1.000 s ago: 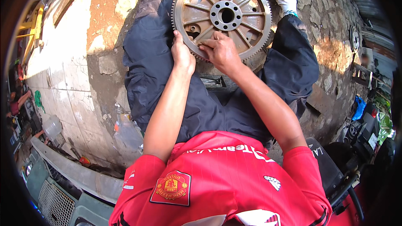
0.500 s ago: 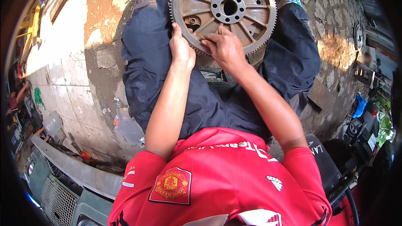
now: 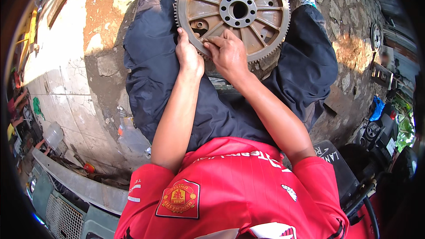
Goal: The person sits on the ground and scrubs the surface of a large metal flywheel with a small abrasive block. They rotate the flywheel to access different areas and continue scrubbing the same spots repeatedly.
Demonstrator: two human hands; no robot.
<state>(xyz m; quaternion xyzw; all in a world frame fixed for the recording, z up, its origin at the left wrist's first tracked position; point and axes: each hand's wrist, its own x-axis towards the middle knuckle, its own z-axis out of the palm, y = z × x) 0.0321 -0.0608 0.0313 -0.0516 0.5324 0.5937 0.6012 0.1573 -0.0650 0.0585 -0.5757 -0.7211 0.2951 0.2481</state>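
The big round grey-brown metal wheel with teeth and spokes (image 3: pixel 230 8) is between the legs of the dark blue cloth trousers (image 3: pixel 214 115). It could tip if the left hand (image 3: pixel 190 59) slips, and its teeth could scrape skin. Both arms reach forward, the right elbow bent out. The left thumb points up by the wheel's edge; I cannot tell how tight that grip is. The right hand (image 3: pixel 230 57) has its grip pinched nearly closed at the rim, but I cannot tell if anything small is in it
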